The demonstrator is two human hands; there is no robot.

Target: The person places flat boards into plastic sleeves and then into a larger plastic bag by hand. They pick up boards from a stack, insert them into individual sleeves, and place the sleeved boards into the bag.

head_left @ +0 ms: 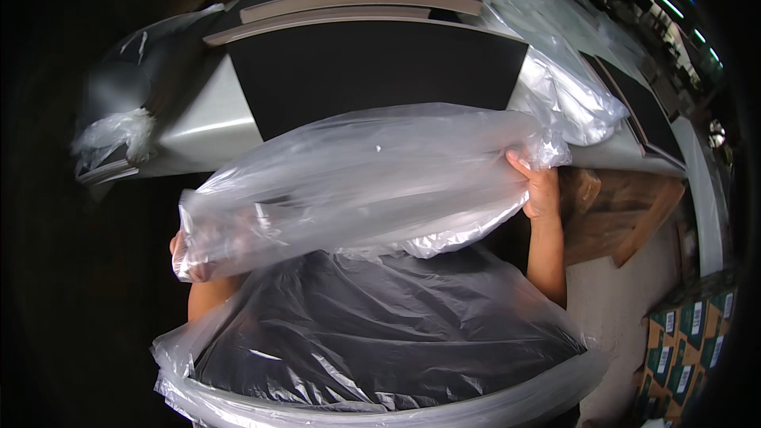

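A large clear plastic bag (372, 174) stretches between my two hands, its upper part bunched and its lower part spreading down in front of my body. My left hand (190, 257) grips its left end and shows partly through the film. On the other side, my right hand (539, 190) is closed on the bag's right edge, with the thumb on top. Beyond the bag, a black flat board (372, 71) lies on the table and is partly covered by the film's upper edge.
More black boards with pale edges (357, 1) are stacked behind. Crumpled clear plastic (571, 99) lies to the right, and another bundle (119, 139) sits at the left. A wooden piece (622, 210) stands under the table's right side. Green and brown cartons (686, 353) are at lower right.
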